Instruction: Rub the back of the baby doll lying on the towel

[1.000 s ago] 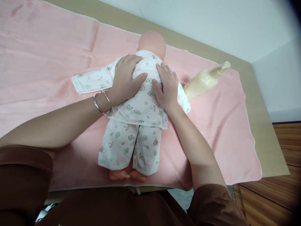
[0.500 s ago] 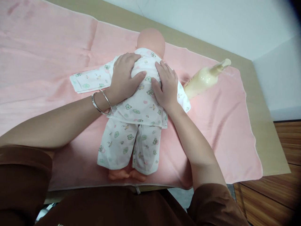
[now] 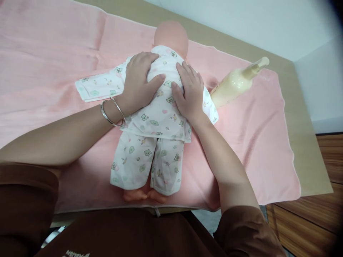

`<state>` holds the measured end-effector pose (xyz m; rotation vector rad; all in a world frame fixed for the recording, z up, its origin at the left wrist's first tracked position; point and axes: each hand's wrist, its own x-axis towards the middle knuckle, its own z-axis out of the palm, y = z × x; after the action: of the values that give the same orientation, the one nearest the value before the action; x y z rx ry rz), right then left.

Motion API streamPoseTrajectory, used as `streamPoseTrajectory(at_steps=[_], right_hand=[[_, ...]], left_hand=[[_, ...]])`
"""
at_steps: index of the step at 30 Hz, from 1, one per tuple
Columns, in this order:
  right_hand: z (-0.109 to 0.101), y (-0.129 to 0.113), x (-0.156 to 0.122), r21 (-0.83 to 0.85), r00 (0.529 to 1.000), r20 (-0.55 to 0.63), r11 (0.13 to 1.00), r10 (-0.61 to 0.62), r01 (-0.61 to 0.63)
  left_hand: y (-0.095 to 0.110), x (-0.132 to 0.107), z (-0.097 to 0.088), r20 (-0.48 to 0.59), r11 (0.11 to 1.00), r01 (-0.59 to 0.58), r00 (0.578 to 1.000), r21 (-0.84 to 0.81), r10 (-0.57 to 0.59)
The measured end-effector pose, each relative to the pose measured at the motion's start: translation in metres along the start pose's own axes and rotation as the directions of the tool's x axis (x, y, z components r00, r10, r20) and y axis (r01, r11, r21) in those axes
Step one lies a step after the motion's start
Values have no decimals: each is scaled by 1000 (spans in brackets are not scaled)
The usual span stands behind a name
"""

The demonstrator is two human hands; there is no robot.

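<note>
A baby doll (image 3: 171,35) lies face down, its head toward the far edge and its bare feet toward me. It wears a white printed top (image 3: 158,117) and matching trousers (image 3: 134,160). My left hand (image 3: 140,80), with two silver bangles (image 3: 112,111) at the wrist, rests open on the left of the doll's upper back. On the right side of the back lies my right hand (image 3: 189,91), fingers stretched out, thumb pointing inward. The thumbs are apart, with patterned cloth showing between them. One sleeve of the top reaches out to the left.
A pink blanket (image 3: 257,150) under the doll covers most of the wooden table (image 3: 311,153). To the doll's right, a pale yellow pump bottle (image 3: 235,84) lies tilted close to the right sleeve. A white wall (image 3: 241,25) rises behind the table.
The view has shifted slightly, so the doll's head and the bottle appear a little higher. Both hands keep their places on the doll's back.
</note>
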<state>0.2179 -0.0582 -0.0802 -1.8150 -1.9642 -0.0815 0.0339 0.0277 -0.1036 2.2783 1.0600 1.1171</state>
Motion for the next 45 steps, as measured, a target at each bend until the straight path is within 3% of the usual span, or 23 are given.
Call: streamPoseTrajectory(at_steps=[10, 19, 28, 36, 45], right_hand=[[2, 0, 3, -9, 998, 55, 1000, 30, -29], [7, 3, 4, 65, 994, 92, 996, 58, -64], [9, 4, 3, 32, 996, 80, 998, 46, -49], [13, 8, 3, 28, 997, 82, 999, 13, -15], [-5, -5, 3, 9, 996, 85, 1000, 28, -29]], left_hand=[[14, -2, -2, -17, 999, 22, 1000, 36, -21], [0, -2, 4, -41, 995, -34, 998, 97, 38], [7, -4, 3, -97, 998, -63, 993, 14, 64], [12, -2, -1, -52, 1000, -9, 999, 15, 10], [18, 1, -6, 52, 997, 79, 995, 18, -80]])
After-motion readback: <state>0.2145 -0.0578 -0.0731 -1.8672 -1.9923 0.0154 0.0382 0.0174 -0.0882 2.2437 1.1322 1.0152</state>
